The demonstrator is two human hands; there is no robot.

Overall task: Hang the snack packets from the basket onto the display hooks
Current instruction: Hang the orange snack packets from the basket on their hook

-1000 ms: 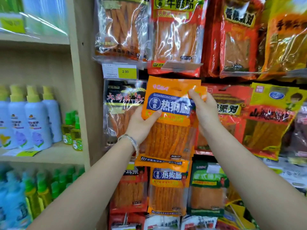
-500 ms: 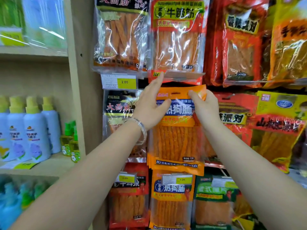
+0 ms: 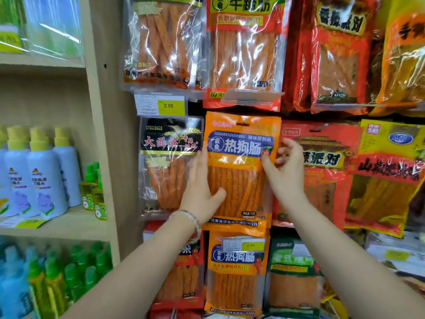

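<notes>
Orange snack packet point(image 3: 239, 180) is steadied by a person's two hands: the left hand point(image 3: 200, 189) lies flat along its left edge, fingers straight and thumb across the front. The right hand point(image 3: 287, 173) is relaxed, thumb touching the right edge. It hangs from a display hook point(image 3: 243, 122), between a black-labelled packet point(image 3: 170, 162) and a red packet point(image 3: 322, 171). Spray bottles point(image 3: 46, 176) line a shelf at left.

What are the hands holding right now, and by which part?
The hanging orange snack packet. The left hand steadies its left edge, thumb on the front, fingers straight. The right hand has its thumb touching the right edge. Neither clearly grips.
</notes>
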